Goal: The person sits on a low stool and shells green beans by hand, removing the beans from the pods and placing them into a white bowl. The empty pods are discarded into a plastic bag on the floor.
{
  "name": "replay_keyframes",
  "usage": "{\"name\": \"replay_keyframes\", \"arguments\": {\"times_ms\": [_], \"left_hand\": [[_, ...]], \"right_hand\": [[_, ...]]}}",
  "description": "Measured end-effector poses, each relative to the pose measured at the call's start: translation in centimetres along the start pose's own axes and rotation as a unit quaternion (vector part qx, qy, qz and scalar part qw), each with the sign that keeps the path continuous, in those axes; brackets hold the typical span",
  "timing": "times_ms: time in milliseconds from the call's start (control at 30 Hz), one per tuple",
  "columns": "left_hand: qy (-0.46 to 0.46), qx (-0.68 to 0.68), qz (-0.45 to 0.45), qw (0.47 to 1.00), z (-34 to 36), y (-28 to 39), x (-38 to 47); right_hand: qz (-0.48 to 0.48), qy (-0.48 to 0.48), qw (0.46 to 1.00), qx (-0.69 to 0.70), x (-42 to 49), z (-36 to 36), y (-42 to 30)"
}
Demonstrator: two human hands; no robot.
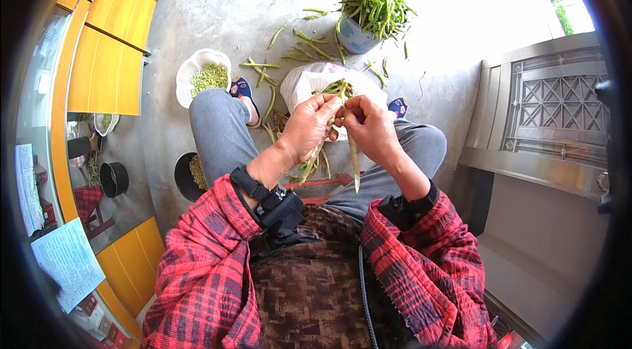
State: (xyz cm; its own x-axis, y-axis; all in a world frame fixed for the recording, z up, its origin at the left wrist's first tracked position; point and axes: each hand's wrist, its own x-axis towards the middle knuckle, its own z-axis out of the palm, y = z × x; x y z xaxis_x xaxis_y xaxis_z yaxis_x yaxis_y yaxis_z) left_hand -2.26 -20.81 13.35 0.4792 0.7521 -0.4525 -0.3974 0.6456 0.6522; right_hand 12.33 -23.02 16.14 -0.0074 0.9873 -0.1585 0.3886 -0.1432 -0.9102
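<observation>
Both hands meet above a white plastic bag [301,80] that stands between the knees and has green pods or husks in its mouth. My left hand [311,124] pinches a pale bean pod [316,151] that hangs down from its fingers. Close beside it, my right hand [368,124] has its fingers closed on another split pale pod [355,166]. The fingertips nearly touch and partly hide the upper ends of the pods. Beyond the bag, a light blue bucket [353,38] is heaped with long green bean pods [377,8].
A white plastic basket [185,77] with shelled green beans [210,77] is beside the left foot. A black bowl [185,181] of paler beans sits by the left knee. Loose pods [316,48] lie on the concrete floor. A glass-fronted cabinet [103,68] stands left, a metal door [543,117] right.
</observation>
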Motion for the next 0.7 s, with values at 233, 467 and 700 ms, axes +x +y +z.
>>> {"name": "replay_keyframes", "arguments": {"times_ms": [233, 467, 700], "left_hand": [[0.005, 0.021, 0.017, 1.0, 0.07, 0.32, -0.24], [0.009, 0.032, 0.014, 0.999, 0.08, 0.35, -0.59], [-0.015, 0.098, 0.008, 0.995, 0.2, -0.55, -0.68]], "right_hand": [[-0.009, -0.014, 0.997, -0.076, -0.04, -0.7, 0.04], [0.038, -0.023, 0.998, -0.05, 0.03, -1.03, -0.23], [0.015, -0.011, 0.999, 0.03, 0.6, -0.74, 0.16]]}}
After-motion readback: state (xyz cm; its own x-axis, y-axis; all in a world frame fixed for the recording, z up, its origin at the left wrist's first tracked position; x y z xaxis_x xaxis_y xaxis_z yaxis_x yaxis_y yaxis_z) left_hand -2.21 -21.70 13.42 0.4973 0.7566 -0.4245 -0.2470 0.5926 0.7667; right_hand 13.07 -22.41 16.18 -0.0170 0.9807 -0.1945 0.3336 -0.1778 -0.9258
